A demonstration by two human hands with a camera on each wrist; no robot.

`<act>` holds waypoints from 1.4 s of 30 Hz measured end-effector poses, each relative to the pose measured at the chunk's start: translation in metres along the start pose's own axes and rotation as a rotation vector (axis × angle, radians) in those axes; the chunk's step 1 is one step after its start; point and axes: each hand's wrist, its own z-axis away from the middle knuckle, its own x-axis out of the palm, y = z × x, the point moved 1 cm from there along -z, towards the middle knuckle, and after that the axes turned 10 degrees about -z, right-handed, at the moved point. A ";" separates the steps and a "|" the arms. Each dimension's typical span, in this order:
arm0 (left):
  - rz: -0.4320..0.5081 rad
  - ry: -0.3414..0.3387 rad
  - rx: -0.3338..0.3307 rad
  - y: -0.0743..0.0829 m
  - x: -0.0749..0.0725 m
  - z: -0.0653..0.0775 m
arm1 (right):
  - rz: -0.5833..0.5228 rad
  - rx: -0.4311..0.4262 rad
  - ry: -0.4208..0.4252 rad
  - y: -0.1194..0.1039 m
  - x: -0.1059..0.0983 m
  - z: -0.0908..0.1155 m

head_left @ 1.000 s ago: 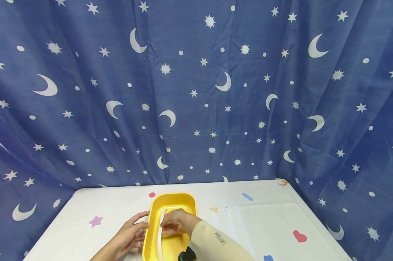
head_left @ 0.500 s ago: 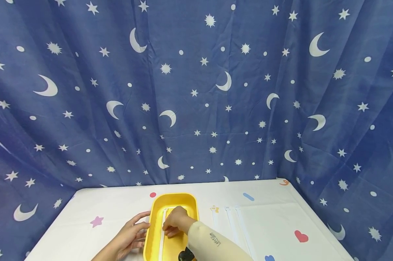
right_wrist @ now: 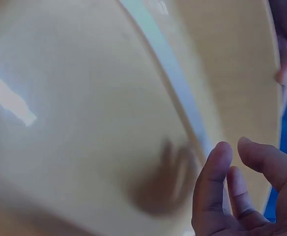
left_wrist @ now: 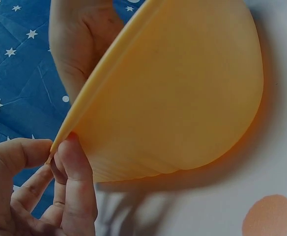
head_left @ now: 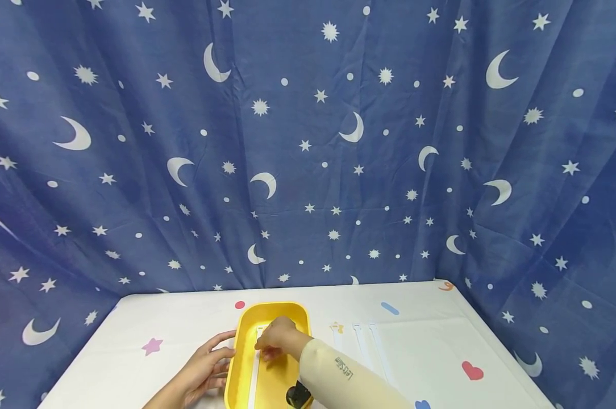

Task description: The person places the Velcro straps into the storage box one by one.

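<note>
A yellow tray (head_left: 274, 306) stands on the table with a flat white strap (head_left: 254, 378) lying lengthwise along its left side. My left hand (head_left: 203, 366) grips the tray's left rim; in the left wrist view, thumb and fingers pinch the edge of the tray (left_wrist: 173, 98). Inside the tray, my right hand (head_left: 279, 336) is close over the strap's far part, near its buckle-like end. The right wrist view shows a gap between thumb and fingers of this hand (right_wrist: 246, 191), with the strap (right_wrist: 173, 73) running behind the fingertips. Whether they touch it is unclear.
Several similar white straps, such as one slotted strap (head_left: 361, 343), lie side by side right of the tray. A white cloth with coloured shapes covers the table (head_left: 431, 352). Behind it hangs a blue star-and-moon curtain (head_left: 308, 187).
My right hand has shifted a little toward the tray's far end, its fingers parting from the strap. The strap, slightly bowed before, now lies straighter. My left hand stays at the rim.
</note>
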 end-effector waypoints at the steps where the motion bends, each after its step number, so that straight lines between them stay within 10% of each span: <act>1: -0.001 0.000 0.002 0.000 0.000 0.000 | -0.010 -0.002 -0.016 -0.003 -0.003 0.001; 18: 0.024 -0.003 -0.006 0.000 -0.001 -0.001 | -0.087 -0.029 -0.068 -0.028 -0.097 0.013; 30: 0.038 -0.007 -0.017 -0.001 0.000 -0.002 | -0.103 -0.008 0.066 0.001 -0.187 0.015; 42: 0.050 -0.036 -0.011 0.000 0.000 -0.001 | -0.007 -0.006 0.204 0.060 -0.224 0.022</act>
